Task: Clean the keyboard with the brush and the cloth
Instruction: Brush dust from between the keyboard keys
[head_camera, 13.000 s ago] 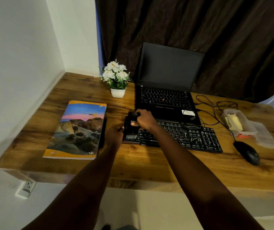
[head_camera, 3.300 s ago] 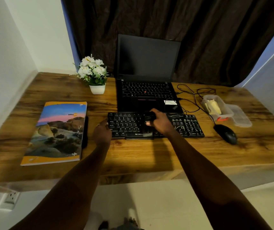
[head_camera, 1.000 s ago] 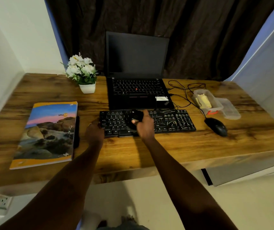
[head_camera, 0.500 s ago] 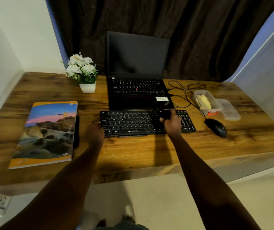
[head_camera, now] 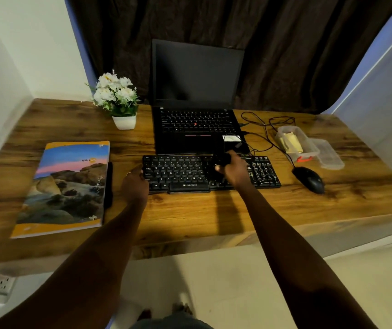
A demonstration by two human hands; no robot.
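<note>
A black keyboard (head_camera: 180,173) lies on the wooden desk (head_camera: 190,210) in front of a laptop. My right hand (head_camera: 234,170) grips a black brush (head_camera: 221,162) over the keys just right of the keyboard's middle, the brush head pointing down onto them. My left hand (head_camera: 134,184) rests against the keyboard's left end, fingers loosely curled at its edge. A yellowish cloth (head_camera: 290,142) lies inside a clear plastic box (head_camera: 309,148) at the right of the desk.
An open black laptop (head_camera: 197,110) stands behind the keyboard. A black mouse (head_camera: 309,179) with its cable sits right of the keyboard. A book (head_camera: 66,186) lies at the left, a white flower pot (head_camera: 123,121) behind it. The box lid (head_camera: 329,156) lies beside the box.
My right hand with the brush swept from the keyboard's middle to the right, then came back slightly left. My left hand stayed at the keyboard's left end.
</note>
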